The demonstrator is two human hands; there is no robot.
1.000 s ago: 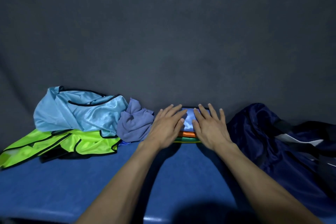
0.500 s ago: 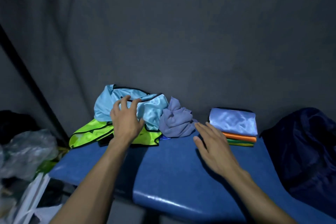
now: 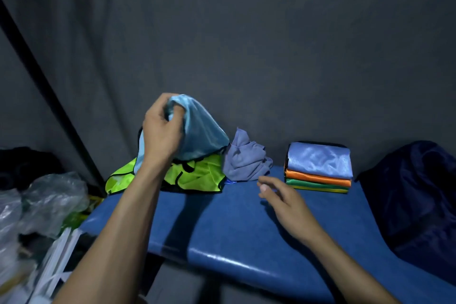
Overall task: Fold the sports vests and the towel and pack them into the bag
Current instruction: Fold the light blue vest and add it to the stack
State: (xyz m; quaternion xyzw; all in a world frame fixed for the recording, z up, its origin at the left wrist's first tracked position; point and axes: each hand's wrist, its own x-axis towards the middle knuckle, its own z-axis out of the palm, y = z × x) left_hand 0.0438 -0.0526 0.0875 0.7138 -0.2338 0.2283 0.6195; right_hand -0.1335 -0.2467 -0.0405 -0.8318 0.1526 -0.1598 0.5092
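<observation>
light-blue vest [image 3: 202, 133] in left hand [image 3: 161, 134]

The scene is dim and bluish, darkening toward the corners. A white streak of glare runs along the front edge of the blue bench [image 3: 237, 237]. Left of that glare, a forearm shadow falls across the bench top. The right hand [image 3: 283, 202], above the glare, is motion-blurred, and lines bend near the frame edges.

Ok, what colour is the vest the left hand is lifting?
Light blue with black trim: the vest gripped by the left hand, seen in the head view.
</observation>
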